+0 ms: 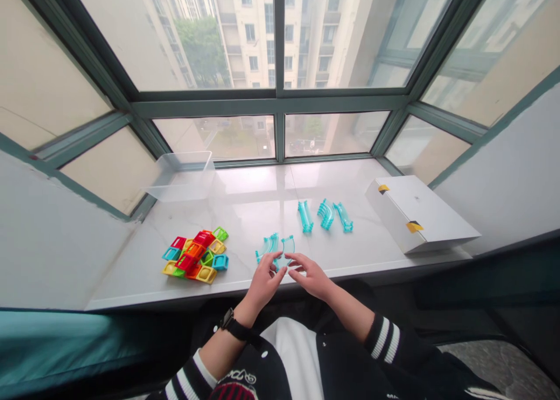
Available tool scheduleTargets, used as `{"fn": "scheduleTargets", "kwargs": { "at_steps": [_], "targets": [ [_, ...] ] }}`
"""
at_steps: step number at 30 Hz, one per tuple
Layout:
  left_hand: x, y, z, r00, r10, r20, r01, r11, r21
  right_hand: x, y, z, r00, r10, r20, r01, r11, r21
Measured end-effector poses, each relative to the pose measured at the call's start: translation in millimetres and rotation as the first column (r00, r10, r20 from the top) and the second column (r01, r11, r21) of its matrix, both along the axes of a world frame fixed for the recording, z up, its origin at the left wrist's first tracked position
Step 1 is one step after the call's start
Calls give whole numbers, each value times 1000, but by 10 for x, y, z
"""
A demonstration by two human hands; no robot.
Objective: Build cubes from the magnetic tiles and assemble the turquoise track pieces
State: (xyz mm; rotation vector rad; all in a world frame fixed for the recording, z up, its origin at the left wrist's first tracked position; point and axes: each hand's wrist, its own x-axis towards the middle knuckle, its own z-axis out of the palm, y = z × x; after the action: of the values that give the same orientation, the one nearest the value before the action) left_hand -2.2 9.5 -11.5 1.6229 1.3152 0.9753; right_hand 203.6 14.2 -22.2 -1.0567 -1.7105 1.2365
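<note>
From my remote seat, I take the white box (437, 207) as my landmark. The clear teal piece (288, 244) I am following lies well to its left, on the pale sill (249, 196), slightly nearer the body than the box's middle. Both hands frame this piece: the left hand (263, 276) on the side far from the box, the right hand (311, 276) on the side facing it. Their fingers curl inward with only a narrow gap between the two sets of fingertips. Whether either hand actually pinches the piece I cannot tell, since the fingers cover its lower end.

I judge the step in hand to be arranging or aligning this piece beside the ribbed teal piece (266, 248), which sits just beyond it from the box. The next move, I think, calls for a light hold at both edges and a small turn to bring the ends level.

The piece's long axis runs from the body side toward the window, its far end leaning a little toward the box. Whether it lies flat I cannot make out. Closer to the box, three more teal pieces (343, 217) stand apart, the outer two leaning their far ends away from it.
</note>
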Motion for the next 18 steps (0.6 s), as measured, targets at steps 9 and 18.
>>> {"fn": "scheduleTargets", "kwargs": {
  "at_steps": [9, 18],
  "targets": [
    [103, 41, -102, 992, -4, 125, 26, 984, -178, 186, 26, -88, 992, -92, 91, 88, 995, 48],
    [158, 34, -45, 983, 40, 179, 3, 972, -236, 177, -10, -86, 994, -57, 88, 49, 994, 99]
  ]
}}
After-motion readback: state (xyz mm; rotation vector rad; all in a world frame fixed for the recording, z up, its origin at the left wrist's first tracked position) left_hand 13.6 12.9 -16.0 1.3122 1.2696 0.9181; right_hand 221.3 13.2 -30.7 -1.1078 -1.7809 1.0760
